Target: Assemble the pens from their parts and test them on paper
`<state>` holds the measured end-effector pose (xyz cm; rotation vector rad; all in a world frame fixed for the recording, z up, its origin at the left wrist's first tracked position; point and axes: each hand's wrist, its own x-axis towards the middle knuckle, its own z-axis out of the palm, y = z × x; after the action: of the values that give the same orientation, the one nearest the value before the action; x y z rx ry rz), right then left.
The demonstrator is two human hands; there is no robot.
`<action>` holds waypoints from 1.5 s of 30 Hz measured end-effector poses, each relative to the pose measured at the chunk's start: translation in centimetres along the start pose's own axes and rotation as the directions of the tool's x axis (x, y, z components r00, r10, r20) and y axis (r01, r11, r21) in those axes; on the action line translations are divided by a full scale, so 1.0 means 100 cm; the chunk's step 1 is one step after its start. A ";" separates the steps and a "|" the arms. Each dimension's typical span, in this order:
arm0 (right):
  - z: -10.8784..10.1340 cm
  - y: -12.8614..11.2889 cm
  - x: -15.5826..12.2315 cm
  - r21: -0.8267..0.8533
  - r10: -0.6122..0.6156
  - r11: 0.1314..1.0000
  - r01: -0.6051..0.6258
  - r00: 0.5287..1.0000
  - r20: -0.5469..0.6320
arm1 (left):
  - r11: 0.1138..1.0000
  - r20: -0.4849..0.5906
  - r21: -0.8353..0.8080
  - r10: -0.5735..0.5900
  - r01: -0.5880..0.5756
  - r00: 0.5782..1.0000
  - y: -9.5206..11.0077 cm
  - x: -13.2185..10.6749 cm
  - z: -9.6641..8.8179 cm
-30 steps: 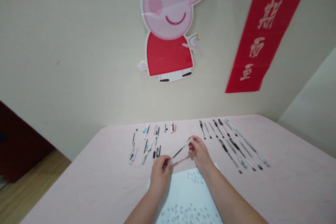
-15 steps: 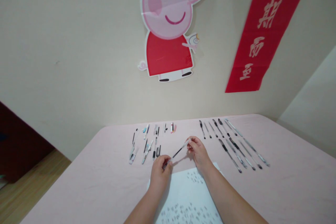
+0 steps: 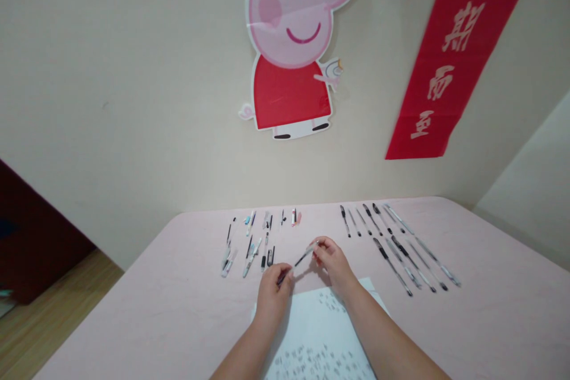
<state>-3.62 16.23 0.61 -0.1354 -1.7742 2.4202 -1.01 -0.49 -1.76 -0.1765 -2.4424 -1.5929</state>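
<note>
Hands (image 3: 333, 261) now closer together along the pen (image 3: 304, 255).

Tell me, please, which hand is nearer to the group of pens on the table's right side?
Right. The right hand is to the left of those pens, apart from them; the left hand is farther left and a little nearer the wearer.

Left hand (image 3: 271, 292) and right hand (image 3: 335, 262): both bare, softly rounded backs, short-looking fingers (image 3: 318, 253). Wrists (image 3: 353, 288) bare too, slim. Left forearm (image 3: 246, 339) and right forearm (image 3: 388, 328) uncovered down to the bottom edge, smooth outline, no clear markings, tapering toward the wrist. Nails too small to make out.
</note>
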 end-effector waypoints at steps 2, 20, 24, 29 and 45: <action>0.002 -0.002 -0.002 -0.004 0.004 1.000 -0.004 1.000 0.022 | 1.000 0.008 0.003 0.000 0.000 1.000 0.001 0.000 0.000; -0.001 0.005 0.001 -0.075 0.023 0.997 -0.015 0.995 0.100 | 1.000 0.026 0.017 -0.005 0.005 1.000 -0.003 0.001 0.000; -0.002 0.007 0.002 -0.100 0.054 0.994 -0.041 0.991 0.124 | 0.999 0.023 0.044 -0.025 0.024 0.999 -0.001 0.001 -0.001; -0.003 0.008 0.002 -0.136 0.062 0.990 -0.036 0.980 0.190 | 0.997 0.054 0.069 0.011 -0.015 0.998 0.002 0.002 -0.001; -0.005 0.009 0.003 -0.092 0.099 0.992 -0.081 0.973 0.210 | 0.998 0.092 0.015 -0.069 0.068 0.993 -0.001 0.000 -0.001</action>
<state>-3.85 16.52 -0.39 0.0401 -2.0012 2.5075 -1.05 -0.61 -1.77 -0.1696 -2.5537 -1.6324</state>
